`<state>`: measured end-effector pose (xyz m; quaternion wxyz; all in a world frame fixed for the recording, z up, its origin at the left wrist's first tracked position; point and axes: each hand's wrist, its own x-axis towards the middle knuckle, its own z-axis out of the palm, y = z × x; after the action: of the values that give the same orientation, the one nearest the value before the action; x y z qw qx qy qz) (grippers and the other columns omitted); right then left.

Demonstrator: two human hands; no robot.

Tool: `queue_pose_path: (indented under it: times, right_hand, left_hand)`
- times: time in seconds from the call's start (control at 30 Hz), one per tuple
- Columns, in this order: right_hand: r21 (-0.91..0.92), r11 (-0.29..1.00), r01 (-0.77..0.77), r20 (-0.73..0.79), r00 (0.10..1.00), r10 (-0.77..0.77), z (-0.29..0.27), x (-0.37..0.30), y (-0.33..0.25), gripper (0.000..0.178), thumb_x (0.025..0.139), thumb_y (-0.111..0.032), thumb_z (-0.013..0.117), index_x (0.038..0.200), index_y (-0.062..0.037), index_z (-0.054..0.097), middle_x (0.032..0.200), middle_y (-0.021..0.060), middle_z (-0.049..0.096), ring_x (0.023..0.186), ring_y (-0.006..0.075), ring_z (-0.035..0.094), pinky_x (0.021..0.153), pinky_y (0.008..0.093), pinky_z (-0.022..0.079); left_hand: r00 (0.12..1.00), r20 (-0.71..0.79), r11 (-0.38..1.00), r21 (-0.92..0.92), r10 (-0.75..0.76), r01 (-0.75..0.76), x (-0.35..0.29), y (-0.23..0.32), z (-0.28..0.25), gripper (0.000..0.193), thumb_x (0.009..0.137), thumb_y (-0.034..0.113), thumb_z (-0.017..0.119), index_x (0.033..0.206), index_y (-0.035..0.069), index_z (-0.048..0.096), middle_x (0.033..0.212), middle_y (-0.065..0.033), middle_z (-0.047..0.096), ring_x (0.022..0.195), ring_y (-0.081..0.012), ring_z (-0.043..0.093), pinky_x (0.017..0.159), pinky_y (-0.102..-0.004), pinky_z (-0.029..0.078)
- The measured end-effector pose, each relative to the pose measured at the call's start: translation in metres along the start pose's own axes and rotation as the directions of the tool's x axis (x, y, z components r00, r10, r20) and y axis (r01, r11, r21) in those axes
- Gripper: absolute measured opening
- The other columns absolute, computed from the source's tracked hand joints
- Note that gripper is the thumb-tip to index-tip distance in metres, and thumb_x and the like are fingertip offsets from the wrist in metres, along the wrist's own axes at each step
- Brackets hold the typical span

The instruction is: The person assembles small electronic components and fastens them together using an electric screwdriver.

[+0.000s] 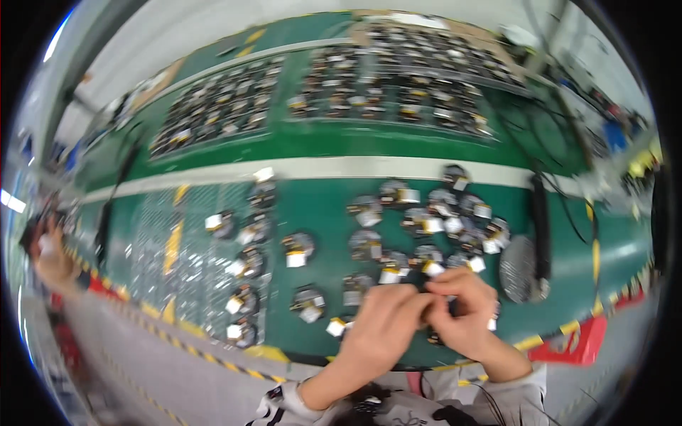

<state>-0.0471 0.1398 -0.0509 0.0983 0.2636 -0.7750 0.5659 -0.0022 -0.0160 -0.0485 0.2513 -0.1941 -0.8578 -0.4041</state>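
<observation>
Peeking out from between the pinched fingertips of the left hand (pixel 380 323) and the right hand (pixel 467 312), a small dark part (pixel 428 290) is seen above the near side of the green table (pixel 316 202), right of the middle. Most of it is covered by the fingers and blurred, so its full shape, its facing and its long axis cannot be told. Both sets of fingers are drawn in narrowly on it. Just beyond, round dark units (pixel 366 243) with white tabs are scattered, turned various ways; some are partly blocked by the hands. To the right, a silver oval piece (pixel 517 270) is laid beside a black bar (pixel 541 234). To the left, clear patterned plastic (pixel 142 234) is spread. Farther off, past a white strip (pixel 341 167), rows of small items (pixel 231 103) are set out.
</observation>
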Motion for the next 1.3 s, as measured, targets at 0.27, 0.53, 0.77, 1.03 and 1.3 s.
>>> queue_pose_path:
  times: [0.27,0.53,0.77,1.03,1.3]
  right_hand:
    - [0.290,0.925,-0.246,0.056,0.969,0.240,-0.009,-0.001,-0.005,0.020,0.078,0.012,0.063,0.096,0.0045,0.065,0.097,0.0140,0.064,0.082,0.0142,0.063,0.067,0.0245,0.053]
    - [0.365,0.852,-0.375,0.200,0.925,0.322,-0.011,0.001,-0.006,0.023,0.081,0.015,0.058,0.103,0.0072,0.063,0.102,0.0139,0.061,0.087,0.0139,0.063,0.070,0.0238,0.055]
    - [0.357,0.877,-0.321,0.188,0.944,0.270,-0.007,0.001,-0.003,0.025,0.080,0.016,0.058,0.103,0.0077,0.061,0.103,0.0139,0.060,0.086,0.0132,0.064,0.067,0.0234,0.055]
    - [0.269,0.854,-0.445,0.244,0.890,0.386,-0.010,0.003,-0.008,0.029,0.078,0.015,0.057,0.105,0.0052,0.058,0.090,0.0082,0.060,0.077,0.0116,0.066,0.066,0.0226,0.054]
    - [0.330,0.853,-0.405,0.254,0.908,0.333,-0.010,0.003,-0.001,0.036,0.080,0.015,0.055,0.113,0.0022,0.063,0.092,0.0090,0.058,0.080,0.0120,0.065,0.065,0.0225,0.054]
  left_hand:
    - [0.987,-0.160,0.988,0.153,0.010,0.015,0.006,0.011,0.009,0.030,0.061,-0.012,0.070,0.089,-0.001,0.068,0.092,-0.0115,0.063,0.080,-0.0281,0.062,0.068,-0.0359,0.052]
    - [0.995,-0.102,0.977,0.212,0.002,0.019,0.004,0.010,0.003,0.029,0.061,-0.012,0.070,0.088,-0.002,0.068,0.096,-0.0114,0.062,0.082,-0.0284,0.060,0.068,-0.0355,0.051]
    - [0.998,-0.061,0.969,0.248,-0.003,0.018,0.005,0.011,-0.001,0.030,0.059,-0.014,0.068,0.086,-0.001,0.067,0.094,-0.0111,0.062,0.082,-0.0289,0.060,0.068,-0.0354,0.049]
    - [0.999,-0.029,0.988,0.154,0.015,-0.011,0.002,0.005,0.001,0.027,0.059,-0.013,0.069,0.083,-0.001,0.065,0.094,-0.0110,0.062,0.080,-0.0296,0.060,0.066,-0.0362,0.050]
    - [0.989,0.147,0.976,0.212,0.019,-0.051,0.007,0.008,-0.007,0.027,0.061,-0.010,0.068,0.087,-0.003,0.065,0.097,-0.0119,0.060,0.083,-0.0302,0.059,0.066,-0.0371,0.050]
